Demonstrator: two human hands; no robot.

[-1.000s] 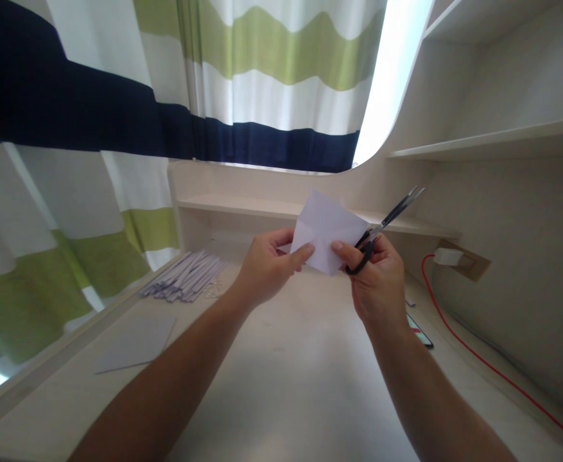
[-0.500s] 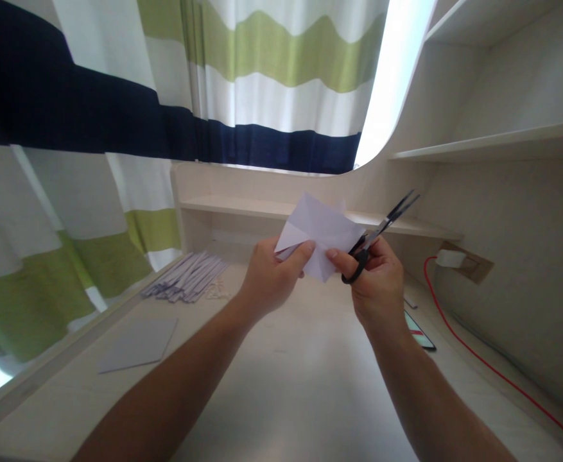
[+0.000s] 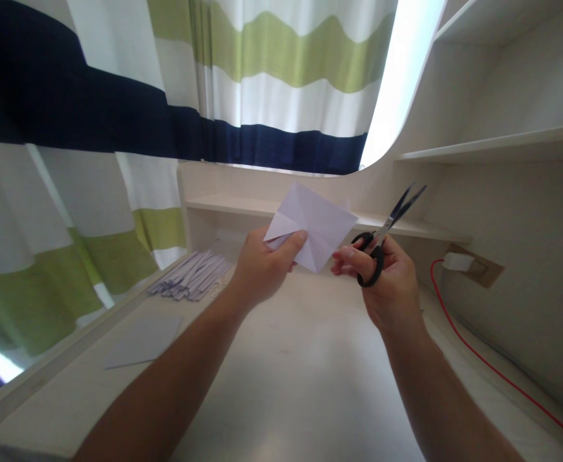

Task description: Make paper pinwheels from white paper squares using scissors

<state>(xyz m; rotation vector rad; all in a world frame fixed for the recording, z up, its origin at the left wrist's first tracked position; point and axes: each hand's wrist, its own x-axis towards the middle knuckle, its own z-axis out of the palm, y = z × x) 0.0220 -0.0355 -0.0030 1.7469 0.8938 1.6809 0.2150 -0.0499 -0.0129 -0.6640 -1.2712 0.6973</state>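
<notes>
White creased paper, a folded sheet with visible fold lines (image 3: 312, 224), is held up in the air at the centre of the frame, above the pale wooden worktop (image 3: 305, 385) rather than lying on it. The left hand (image 3: 262, 269) pinches its lower left corner between thumb and curled fingers, closed firmly on the sheet, so that most of the paper juts free toward the upper right, where an edge can be reached. Just right of it, the right hand (image 3: 389, 282) grips a pair of black-handled scissors (image 3: 384, 234), fingers closed through the loops; the blades point to the upper right, slightly parted, away from the paper and not touching it. That hand's outstretched fingertips come close to the sheet's lower tip, though whether they touch it is hard to tell.

Farther out, at the left middle of the frame, a bundle of narrow white paper strips (image 3: 192, 277) lies on the worktop, set aside from the hands, and below it a flat grey sheet (image 3: 144, 340) rests near the edge. At the right, a red cable (image 3: 483, 359) runs from a white plug (image 3: 457, 261) on the wall. A curtain striped in navy, green and white (image 3: 165, 115) fills the upper left.
</notes>
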